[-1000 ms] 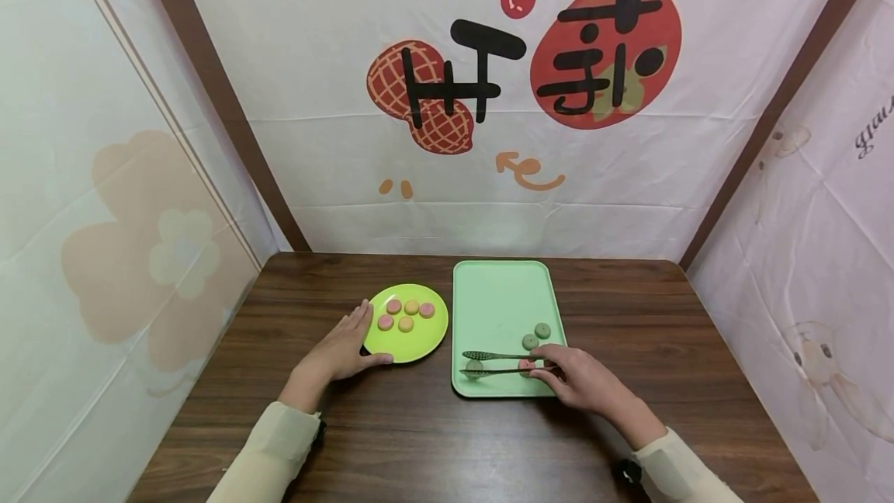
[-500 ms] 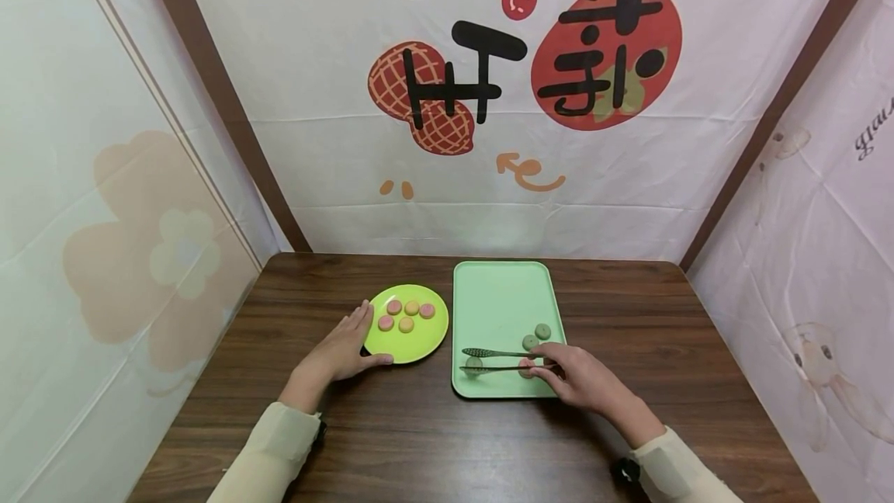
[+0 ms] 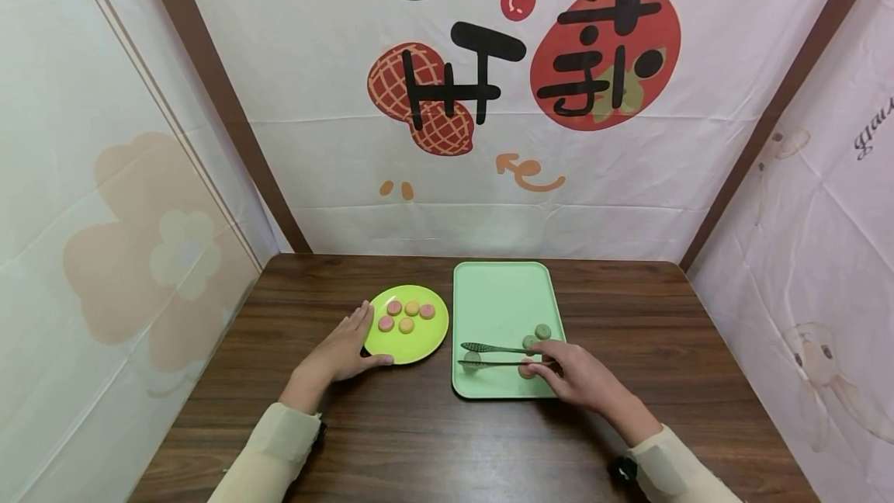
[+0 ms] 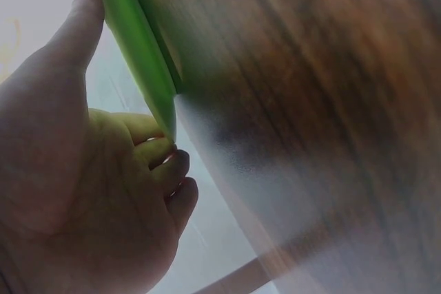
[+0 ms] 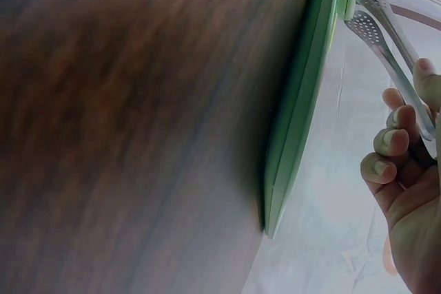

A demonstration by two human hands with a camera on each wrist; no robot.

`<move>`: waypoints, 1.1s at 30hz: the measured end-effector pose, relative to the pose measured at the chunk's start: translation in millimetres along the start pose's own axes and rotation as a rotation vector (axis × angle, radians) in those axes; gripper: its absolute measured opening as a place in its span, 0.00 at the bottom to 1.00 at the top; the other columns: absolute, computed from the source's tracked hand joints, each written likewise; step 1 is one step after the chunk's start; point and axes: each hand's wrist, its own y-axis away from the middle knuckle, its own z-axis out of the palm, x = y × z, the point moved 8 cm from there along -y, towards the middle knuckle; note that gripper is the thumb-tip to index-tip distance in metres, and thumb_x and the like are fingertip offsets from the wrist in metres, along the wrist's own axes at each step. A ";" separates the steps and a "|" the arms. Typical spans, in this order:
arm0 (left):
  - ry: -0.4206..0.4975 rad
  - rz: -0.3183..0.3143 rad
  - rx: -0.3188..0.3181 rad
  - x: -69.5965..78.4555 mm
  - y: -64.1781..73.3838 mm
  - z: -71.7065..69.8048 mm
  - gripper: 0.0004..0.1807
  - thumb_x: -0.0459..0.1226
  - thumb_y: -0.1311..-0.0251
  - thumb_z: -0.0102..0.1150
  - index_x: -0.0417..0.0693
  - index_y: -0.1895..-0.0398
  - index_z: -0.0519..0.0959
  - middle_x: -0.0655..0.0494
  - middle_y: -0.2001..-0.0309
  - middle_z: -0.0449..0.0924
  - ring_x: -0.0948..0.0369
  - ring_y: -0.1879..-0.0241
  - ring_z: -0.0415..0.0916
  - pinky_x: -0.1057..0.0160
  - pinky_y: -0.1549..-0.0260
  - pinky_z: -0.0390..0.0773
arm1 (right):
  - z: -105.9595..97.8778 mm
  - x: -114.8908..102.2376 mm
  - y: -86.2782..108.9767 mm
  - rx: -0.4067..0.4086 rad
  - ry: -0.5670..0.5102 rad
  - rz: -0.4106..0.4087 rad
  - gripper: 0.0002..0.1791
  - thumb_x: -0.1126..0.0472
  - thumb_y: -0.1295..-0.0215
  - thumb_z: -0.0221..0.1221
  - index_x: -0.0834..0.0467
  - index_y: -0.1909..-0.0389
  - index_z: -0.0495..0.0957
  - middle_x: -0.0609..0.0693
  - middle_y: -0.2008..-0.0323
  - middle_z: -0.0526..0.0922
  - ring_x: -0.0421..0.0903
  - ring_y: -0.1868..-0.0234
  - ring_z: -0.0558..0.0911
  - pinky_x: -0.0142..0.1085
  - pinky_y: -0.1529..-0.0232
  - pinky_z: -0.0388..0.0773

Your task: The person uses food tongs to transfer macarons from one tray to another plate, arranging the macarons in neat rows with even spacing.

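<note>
My left hand (image 3: 342, 349) rests at the left edge of a yellow-green plate (image 3: 412, 349), thumb and fairly straight fingers against the rim. Several pink and yellow macarons (image 3: 407, 325) lie on that plate. With my right hand (image 3: 576, 376) I hold metal tongs (image 3: 499, 348) over the near part of a pale green tray (image 3: 499, 293). The perforated tips stand apart beside a green macaron (image 3: 472, 361) at the tray's near left; whether they touch it I cannot tell. A pink macaron (image 3: 526, 370) and two green macarons (image 3: 542, 331) lie near my right fingers, partly covered.
Plate and tray stand side by side on a dark wooden table (image 3: 447, 449), a narrow gap between them. Behind the table hangs a white printed cloth (image 3: 335, 154), with more cloth at both sides.
The tongs' tips have shifted slightly away from me, over the green macaron at the tray's near left. My left hand and the plate stay where they were.
</note>
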 end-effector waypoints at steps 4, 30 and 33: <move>0.000 0.000 -0.002 -0.4 -0.4 -0.2 0.65 0.66 0.32 0.64 0.31 0.14 0.43 0.33 0.14 0.38 0.40 0.14 0.41 0.39 0.17 0.49 | 1.3 2.3 -1.8 0.004 -0.006 0.024 0.17 0.65 0.31 0.72 0.63 0.43 0.84 0.39 0.67 0.83 0.29 0.69 0.78 0.31 0.68 0.83; -0.006 0.017 0.004 4.5 2.5 -2.7 0.65 0.65 0.32 0.64 0.29 0.15 0.44 0.31 0.14 0.40 0.39 0.15 0.42 0.40 0.17 0.49 | 1.9 -5.3 -23.3 0.074 -0.057 0.089 0.18 0.62 0.27 0.69 0.65 0.41 0.83 0.54 0.56 0.89 0.34 0.65 0.85 0.34 0.65 0.87; -0.006 0.019 0.007 5.0 2.5 -2.6 0.65 0.65 0.32 0.64 0.29 0.15 0.44 0.31 0.14 0.40 0.38 0.15 0.42 0.40 0.17 0.49 | 2.3 -6.7 -26.1 0.069 -0.063 0.103 0.18 0.61 0.26 0.69 0.64 0.41 0.83 0.53 0.56 0.88 0.35 0.63 0.86 0.35 0.64 0.87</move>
